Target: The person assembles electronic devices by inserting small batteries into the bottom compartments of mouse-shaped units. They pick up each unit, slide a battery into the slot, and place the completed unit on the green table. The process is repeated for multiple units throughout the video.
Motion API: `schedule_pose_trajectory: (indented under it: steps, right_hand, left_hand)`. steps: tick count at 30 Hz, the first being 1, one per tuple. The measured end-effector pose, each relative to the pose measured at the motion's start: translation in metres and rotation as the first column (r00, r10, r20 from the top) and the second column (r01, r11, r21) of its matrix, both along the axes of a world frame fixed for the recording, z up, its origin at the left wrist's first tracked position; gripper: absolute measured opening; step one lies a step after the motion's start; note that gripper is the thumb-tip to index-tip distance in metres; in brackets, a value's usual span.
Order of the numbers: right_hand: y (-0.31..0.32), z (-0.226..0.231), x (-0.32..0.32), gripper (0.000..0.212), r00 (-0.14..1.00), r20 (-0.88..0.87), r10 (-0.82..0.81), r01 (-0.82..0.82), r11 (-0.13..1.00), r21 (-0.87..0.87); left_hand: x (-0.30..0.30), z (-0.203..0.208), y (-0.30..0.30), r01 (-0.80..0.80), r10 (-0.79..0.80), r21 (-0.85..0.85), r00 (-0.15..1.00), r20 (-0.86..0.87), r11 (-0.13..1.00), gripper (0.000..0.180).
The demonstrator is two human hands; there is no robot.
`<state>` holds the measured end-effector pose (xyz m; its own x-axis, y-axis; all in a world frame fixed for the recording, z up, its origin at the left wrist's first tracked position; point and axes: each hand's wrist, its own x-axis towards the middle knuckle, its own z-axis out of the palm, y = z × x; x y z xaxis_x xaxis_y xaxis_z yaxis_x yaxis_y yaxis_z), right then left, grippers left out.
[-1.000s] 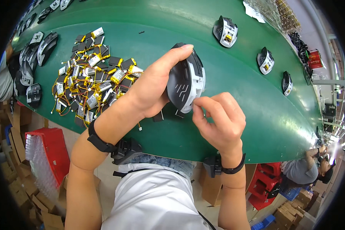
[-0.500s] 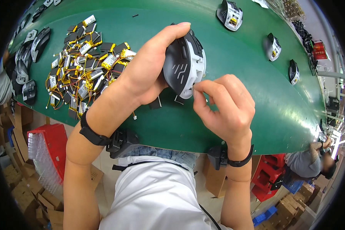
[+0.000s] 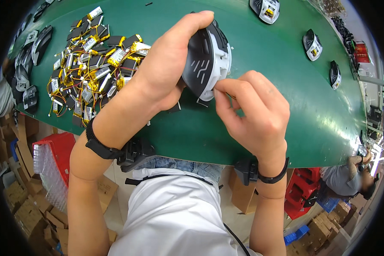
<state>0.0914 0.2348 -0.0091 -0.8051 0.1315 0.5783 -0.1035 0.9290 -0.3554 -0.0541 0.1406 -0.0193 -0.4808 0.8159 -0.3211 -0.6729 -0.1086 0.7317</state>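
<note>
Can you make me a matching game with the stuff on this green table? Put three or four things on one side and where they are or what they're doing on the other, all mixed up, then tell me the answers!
Things
1. left hand
2. right hand
3. pile of small batteries
4. green table

Places or states
A. heaped at the left, yellow and silver with thin wires
B. grips the round grey and white part from behind
C. pinches at the part's white edge with the fingertips
D. lies under everything, with more grey parts along its far edge

Pairs: 1-B, 2-C, 3-A, 4-D
</note>
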Motion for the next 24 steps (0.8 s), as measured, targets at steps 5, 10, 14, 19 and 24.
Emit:
schedule_pose_trajectory:
  steps: [5, 10, 14, 19, 24]
  right_hand:
    - [-0.005, -0.004, 0.001, 0.022, 1.000, -0.009, 0.018, -0.019, 0.982, -0.185]
    - [-0.007, 0.004, 0.001, 0.020, 1.000, -0.002, 0.006, -0.006, 0.978, -0.208]
    - [-0.013, 0.005, 0.002, 0.019, 1.000, 0.003, -0.025, 0.026, 0.986, -0.166]
    - [-0.003, 0.002, -0.001, 0.019, 0.995, -0.094, -0.021, -0.015, 0.928, -0.372]
    - [-0.008, 0.002, -0.001, 0.030, 0.999, 0.002, 0.048, -0.013, 0.311, -0.950]
  left_hand:
    - [-0.003, 0.002, -0.004, 0.007, -0.012, 0.074, 0.998, 0.065, 0.997, 0.045]
    - [0.007, 0.013, 0.001, -0.080, 0.066, 0.153, 0.993, 0.097, 0.985, 0.044]
    - [0.014, 0.019, 0.001, -0.139, 0.141, 0.044, 0.988, -0.064, 0.989, 0.052]
    - [0.006, 0.021, 0.000, -0.102, 0.102, 0.213, 0.995, 0.009, 0.972, 0.059]
    - [0.004, 0.025, -0.006, -0.100, 0.204, 0.404, 0.954, -0.221, 0.909, 0.078]
